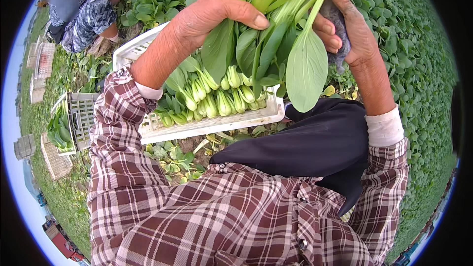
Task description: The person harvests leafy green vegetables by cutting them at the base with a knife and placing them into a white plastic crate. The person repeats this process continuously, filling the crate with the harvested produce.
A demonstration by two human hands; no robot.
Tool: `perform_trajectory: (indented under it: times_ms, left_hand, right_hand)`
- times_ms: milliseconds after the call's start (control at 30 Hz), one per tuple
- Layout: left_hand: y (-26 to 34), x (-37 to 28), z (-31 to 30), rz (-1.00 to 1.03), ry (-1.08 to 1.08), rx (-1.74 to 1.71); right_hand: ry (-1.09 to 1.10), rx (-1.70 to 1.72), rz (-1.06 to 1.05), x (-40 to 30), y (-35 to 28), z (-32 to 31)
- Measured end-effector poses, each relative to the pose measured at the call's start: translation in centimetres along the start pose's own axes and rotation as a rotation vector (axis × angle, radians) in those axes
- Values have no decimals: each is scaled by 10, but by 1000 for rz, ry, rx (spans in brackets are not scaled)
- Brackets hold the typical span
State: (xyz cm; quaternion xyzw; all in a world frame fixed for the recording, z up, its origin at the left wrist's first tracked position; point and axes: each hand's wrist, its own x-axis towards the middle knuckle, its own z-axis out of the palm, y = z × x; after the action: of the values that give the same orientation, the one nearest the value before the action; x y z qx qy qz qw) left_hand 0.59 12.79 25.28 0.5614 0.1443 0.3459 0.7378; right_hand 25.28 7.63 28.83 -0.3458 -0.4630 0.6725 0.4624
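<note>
Leaves down and pale stalks up, a bunch of bok choy (258, 18) is held at the top of the view. My left hand (221, 14) wraps around it, thumb across the stems. On its right side, the thumb of my right hand (354, 26) presses by an outer leaf stalk. The curled fingers of that hand hold a grey cloth-wrapped object (338, 33), its far end hidden. Below the bunch stands a white plastic crate (218, 129), where several heads of bok choy (223, 103) lie in rows, stem ends towards me.
Dense leafy plants (417, 66) cover the ground to the right. At the upper left a person (88, 18) crouches in patterned clothing. Left of my arm is a grey crate (82, 112) beside bok choy (61, 133). Farther off stand more crates (55, 155) and a red truck (61, 242).
</note>
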Motion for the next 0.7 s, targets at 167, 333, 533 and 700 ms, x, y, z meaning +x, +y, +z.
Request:
perform_trajectory:
  times_ms: [167,333,533,700]
  left_hand:
    - [-25,-22,-37,-223,25,-722]
    - [-38,-1,-37,-163,40,-947]
    - [-46,32,-37,-91,23,-1035]
    - [-58,59,-34,-107,134,-919]
  right_hand:
    - [-62,73,310,11,37,11]
    - [45,175,254,10,38,10]
    - [243,207,354,-11,33,-12]
    - [148,175,367,-39,39,-32]
